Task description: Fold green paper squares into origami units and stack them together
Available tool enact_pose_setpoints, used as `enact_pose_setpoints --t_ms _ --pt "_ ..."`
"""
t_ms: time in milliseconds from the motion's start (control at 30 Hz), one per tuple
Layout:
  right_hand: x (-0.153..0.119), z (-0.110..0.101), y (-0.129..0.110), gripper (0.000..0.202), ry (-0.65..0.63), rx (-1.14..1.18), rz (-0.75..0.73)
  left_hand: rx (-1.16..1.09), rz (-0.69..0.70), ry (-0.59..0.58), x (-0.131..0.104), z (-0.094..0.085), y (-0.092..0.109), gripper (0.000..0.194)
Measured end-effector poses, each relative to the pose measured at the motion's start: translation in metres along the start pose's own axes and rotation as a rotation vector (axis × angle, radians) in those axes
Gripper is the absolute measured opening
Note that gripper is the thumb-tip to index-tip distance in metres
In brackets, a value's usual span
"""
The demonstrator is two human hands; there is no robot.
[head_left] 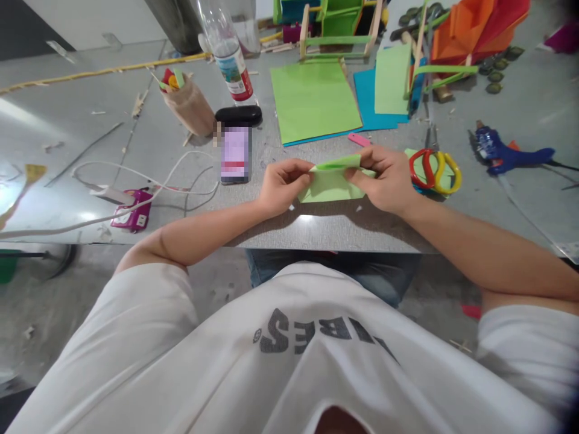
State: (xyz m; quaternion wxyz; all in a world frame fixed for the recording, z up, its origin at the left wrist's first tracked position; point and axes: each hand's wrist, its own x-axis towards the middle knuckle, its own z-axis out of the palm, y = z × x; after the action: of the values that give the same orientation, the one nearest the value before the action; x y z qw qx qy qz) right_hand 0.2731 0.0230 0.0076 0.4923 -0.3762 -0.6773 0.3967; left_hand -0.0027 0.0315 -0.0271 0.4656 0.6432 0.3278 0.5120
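Note:
A small folded piece of light green paper (332,184) is held just above the front edge of the grey table (316,232). My left hand (283,187) pinches its left end between thumb and fingers. My right hand (384,178) grips its right end, with the thumb on the upper fold. The paper's top flap stands up between the two hands. Both forearms rest near the table edge.
Scissors (435,170) with red and yellow handles lie right of my right hand, a blue glue gun (502,154) further right. A phone (235,154), a black case (238,115), a bottle (230,57), a stick cup (187,102), green paper (312,99) and blue paper (375,105) lie behind. A pink charger (132,211) sits left.

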Motion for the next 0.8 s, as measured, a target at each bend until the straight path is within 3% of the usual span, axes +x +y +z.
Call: enact_pose_setpoints --t_ms 167,333,467,600,800 --pt "-0.005 -0.003 -0.001 0.023 0.012 -0.065 0.029 0.064 -0.033 0.066 -0.001 0.0 0.0 0.008" --pt "-0.006 -0.009 -0.004 0.02 -0.034 -0.064 0.035 0.086 -0.029 0.095 -0.002 -0.001 0.005 0.014" --pt "-0.007 -0.013 -0.008 0.029 -0.114 -0.102 -0.067 0.118 0.082 0.013 -0.006 -0.004 0.01 0.034" --pt "-0.01 -0.01 -0.007 0.025 -0.023 -0.247 -0.094 0.167 0.134 0.005 -0.009 -0.002 0.009 0.046" --pt "-0.013 -0.004 -0.003 0.031 0.017 -0.336 -0.161 0.384 0.136 -0.065 -0.012 0.0 0.016 0.03"
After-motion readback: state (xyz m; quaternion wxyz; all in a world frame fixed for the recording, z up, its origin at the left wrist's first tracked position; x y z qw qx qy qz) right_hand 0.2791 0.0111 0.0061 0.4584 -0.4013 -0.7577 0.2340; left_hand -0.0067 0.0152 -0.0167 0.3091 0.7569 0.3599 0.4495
